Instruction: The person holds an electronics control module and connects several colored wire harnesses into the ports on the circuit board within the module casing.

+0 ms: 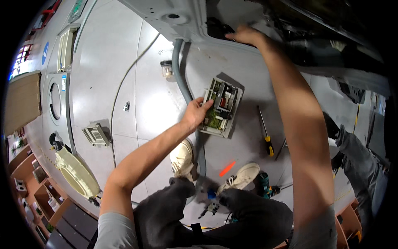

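My left hand (195,113) grips the near-left edge of a pale plastic housing (229,118) with an exposed green circuit board (214,121), held above the floor between me and a metal appliance cabinet (157,12). My right hand (244,35) reaches up into the cabinet's dark opening, fingers curled at something dark I cannot make out. A grey corrugated hose (179,70) runs down from the cabinet past the housing. To the right of the housing lies a yellow-and-black screwdriver (268,145).
Around me are a filter-like cylinder (167,70), a small grille part (95,135), a panel with a round opening (64,87), a cream plastic part (74,170), a drill (265,184), a cable (118,91) and wooden shelving (45,186). Another person's leg (358,162) is at right.
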Demonstrator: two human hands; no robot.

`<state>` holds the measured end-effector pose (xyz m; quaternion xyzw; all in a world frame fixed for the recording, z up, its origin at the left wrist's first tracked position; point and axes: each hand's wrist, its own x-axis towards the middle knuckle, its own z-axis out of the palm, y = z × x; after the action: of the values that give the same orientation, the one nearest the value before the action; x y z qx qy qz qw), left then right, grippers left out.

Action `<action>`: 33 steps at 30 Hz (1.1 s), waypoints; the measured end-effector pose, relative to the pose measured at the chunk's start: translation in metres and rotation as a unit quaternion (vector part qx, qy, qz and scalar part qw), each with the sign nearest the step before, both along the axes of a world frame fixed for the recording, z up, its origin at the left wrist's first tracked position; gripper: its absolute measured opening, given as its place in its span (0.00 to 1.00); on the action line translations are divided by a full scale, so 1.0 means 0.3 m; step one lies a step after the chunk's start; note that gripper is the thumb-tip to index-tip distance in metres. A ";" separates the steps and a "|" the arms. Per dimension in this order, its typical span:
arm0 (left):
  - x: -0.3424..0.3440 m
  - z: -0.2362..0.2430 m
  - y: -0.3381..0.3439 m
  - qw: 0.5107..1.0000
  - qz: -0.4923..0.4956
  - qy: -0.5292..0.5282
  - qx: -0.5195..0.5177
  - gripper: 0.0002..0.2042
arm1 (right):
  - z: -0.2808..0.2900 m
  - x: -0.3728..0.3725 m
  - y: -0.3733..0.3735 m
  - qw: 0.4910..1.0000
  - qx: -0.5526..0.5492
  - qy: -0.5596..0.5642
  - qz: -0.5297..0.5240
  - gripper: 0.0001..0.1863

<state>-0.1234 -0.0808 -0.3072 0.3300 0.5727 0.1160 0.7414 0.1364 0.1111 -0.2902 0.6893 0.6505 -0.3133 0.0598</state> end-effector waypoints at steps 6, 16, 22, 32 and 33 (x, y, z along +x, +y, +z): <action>-0.045 -0.013 0.011 0.998 0.043 -0.033 -0.028 0.17 | -0.179 0.070 0.090 0.985 -0.170 -0.022 0.022 0.24; -0.037 -0.043 0.040 0.995 0.077 -0.043 -0.056 0.17 | 0.041 0.164 0.076 0.991 0.026 0.126 -0.037 0.14; 0.002 -0.096 0.041 0.995 0.061 -0.053 -0.054 0.15 | 0.324 0.072 -0.105 0.990 0.103 0.081 -0.061 0.16; 0.047 -0.151 0.044 0.984 0.076 -0.097 -0.129 0.15 | 0.488 0.024 -0.396 0.850 0.002 0.409 -0.331 0.11; 0.072 -0.142 0.048 0.987 0.056 -0.093 -0.119 0.16 | 0.417 0.057 -0.408 0.840 -0.026 0.447 -0.306 0.11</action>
<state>-0.1019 -0.0664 -0.3499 0.1940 0.5290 0.1184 0.8176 0.1536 -0.0114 -0.1652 0.6367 0.3544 -0.6063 -0.3185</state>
